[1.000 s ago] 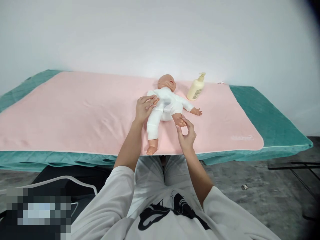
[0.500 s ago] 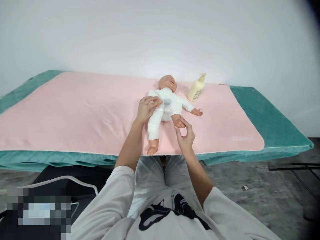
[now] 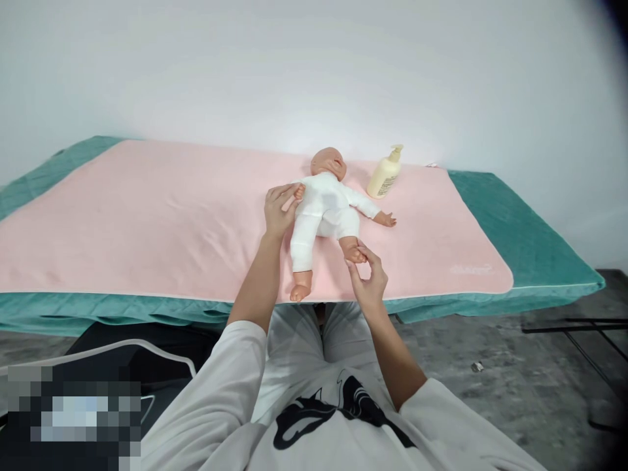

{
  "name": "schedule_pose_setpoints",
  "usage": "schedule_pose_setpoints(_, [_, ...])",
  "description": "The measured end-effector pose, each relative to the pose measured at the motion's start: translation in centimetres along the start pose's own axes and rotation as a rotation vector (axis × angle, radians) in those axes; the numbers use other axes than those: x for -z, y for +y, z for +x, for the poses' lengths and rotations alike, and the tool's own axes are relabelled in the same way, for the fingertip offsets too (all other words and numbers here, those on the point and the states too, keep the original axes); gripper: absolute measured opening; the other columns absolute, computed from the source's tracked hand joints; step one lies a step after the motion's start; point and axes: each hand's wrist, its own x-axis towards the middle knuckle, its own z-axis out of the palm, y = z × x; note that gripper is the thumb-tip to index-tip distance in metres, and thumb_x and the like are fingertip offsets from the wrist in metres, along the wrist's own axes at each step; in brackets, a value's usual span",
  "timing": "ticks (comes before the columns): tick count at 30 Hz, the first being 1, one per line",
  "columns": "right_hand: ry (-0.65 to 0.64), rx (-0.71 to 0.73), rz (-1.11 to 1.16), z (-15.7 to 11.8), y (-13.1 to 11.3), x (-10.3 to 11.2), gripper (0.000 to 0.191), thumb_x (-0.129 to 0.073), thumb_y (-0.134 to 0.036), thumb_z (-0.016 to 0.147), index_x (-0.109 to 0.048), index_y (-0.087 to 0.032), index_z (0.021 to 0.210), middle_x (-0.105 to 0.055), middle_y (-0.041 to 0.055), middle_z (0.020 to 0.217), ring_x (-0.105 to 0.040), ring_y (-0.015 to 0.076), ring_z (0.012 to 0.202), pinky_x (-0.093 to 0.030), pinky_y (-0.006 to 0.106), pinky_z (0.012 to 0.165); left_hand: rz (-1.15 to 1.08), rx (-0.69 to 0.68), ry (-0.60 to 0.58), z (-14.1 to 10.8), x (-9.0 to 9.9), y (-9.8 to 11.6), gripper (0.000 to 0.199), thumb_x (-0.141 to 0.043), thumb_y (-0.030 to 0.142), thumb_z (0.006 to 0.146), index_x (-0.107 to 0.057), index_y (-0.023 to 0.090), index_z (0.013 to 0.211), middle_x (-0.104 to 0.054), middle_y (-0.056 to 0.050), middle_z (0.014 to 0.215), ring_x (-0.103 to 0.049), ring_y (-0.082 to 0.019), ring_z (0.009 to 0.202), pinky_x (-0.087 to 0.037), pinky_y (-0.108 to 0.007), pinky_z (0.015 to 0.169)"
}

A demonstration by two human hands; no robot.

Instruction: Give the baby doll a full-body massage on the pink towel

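Observation:
A baby doll (image 3: 321,203) in a white body suit lies on its back on the pink mat (image 3: 171,216), head toward the wall. Closed around the doll's hand on the left side is my left hand (image 3: 280,208), with the small fingers (image 3: 299,191) showing past my fingertips. My right hand (image 3: 369,278) pinches the doll's foot (image 3: 353,250) on the right side between thumb and fingers; that leg is bent. The other leg stretches straight toward me, its bare foot (image 3: 301,286) near the mat's front edge. The doll's other arm reaches out to the right, untouched.
A cream pump bottle (image 3: 384,175) stands beside the doll's head. Beneath the mat is a table with a teal cover (image 3: 530,229), against a white wall. At lower left sits a dark object (image 3: 167,366) with a pale curved rail. Black metal legs (image 3: 579,327) show at right.
My left hand has drawn the doll's hand outward to the left, off its body. My right hand has moved the foot a little toward me and right, straightening that leg somewhat.

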Motion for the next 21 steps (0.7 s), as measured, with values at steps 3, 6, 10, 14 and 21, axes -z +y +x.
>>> schedule_pose_setpoints(3, [-0.015,0.001,0.015,-0.8,-0.4,1.0,0.036,-0.064,-0.025,0.089,-0.057,-0.021,0.124,-0.068,0.0120,0.125,-0.065,0.0229,0.119,-0.056,0.041,0.101,-0.022,0.063,0.081,-0.1,0.3,0.0,0.044,-0.054,0.050,0.092,-0.065,0.021,0.123,-0.068,-0.010,0.122,-0.058,-0.023,0.117,-0.042,-0.041,0.107])
schedule_pose_setpoints(6, [-0.029,0.014,0.013,-1.3,-0.7,1.8,0.034,-0.062,-0.025,0.090,-0.057,-0.021,0.124,-0.066,0.0132,0.128,-0.063,0.0238,0.122,-0.056,0.044,0.102,-0.036,0.148,0.137,-0.3,0.5,-0.2,0.046,-0.054,0.050,0.092,-0.062,0.020,0.126,-0.066,-0.011,0.127,-0.057,-0.024,0.121,-0.041,-0.041,0.108])
schedule_pose_setpoints(10, [-0.028,0.053,-0.030,-2.3,-0.8,2.5,0.032,-0.064,-0.023,0.089,-0.059,-0.022,0.120,-0.063,0.0138,0.128,-0.061,0.0240,0.122,-0.056,0.044,0.100,-0.085,0.261,0.228,-0.4,0.8,-0.8,0.046,-0.054,0.047,0.093,-0.056,0.019,0.129,-0.061,-0.013,0.132,-0.056,-0.023,0.125,-0.043,-0.038,0.105])
schedule_pose_setpoints(14, [-0.028,0.047,-0.055,-3.7,-0.5,2.6,0.031,-0.065,-0.023,0.089,-0.060,-0.023,0.120,-0.060,0.0132,0.129,-0.061,0.0236,0.121,-0.058,0.043,0.098,-0.137,0.369,0.276,-0.3,0.9,-1.2,0.043,-0.050,0.042,0.095,-0.050,0.021,0.132,-0.058,-0.012,0.136,-0.057,-0.022,0.125,-0.043,-0.036,0.104])
schedule_pose_setpoints(21, [-0.039,0.039,-0.138,-5.9,0.1,2.3,0.031,-0.062,-0.025,0.090,-0.058,-0.022,0.120,-0.057,0.0145,0.131,-0.060,0.0253,0.123,-0.059,0.043,0.095,-0.041,0.677,0.315,-0.3,1.1,-2.4,0.042,-0.033,0.037,0.100,-0.044,0.015,0.135,-0.060,-0.015,0.133,-0.057,-0.020,0.126,-0.045,-0.034,0.104])
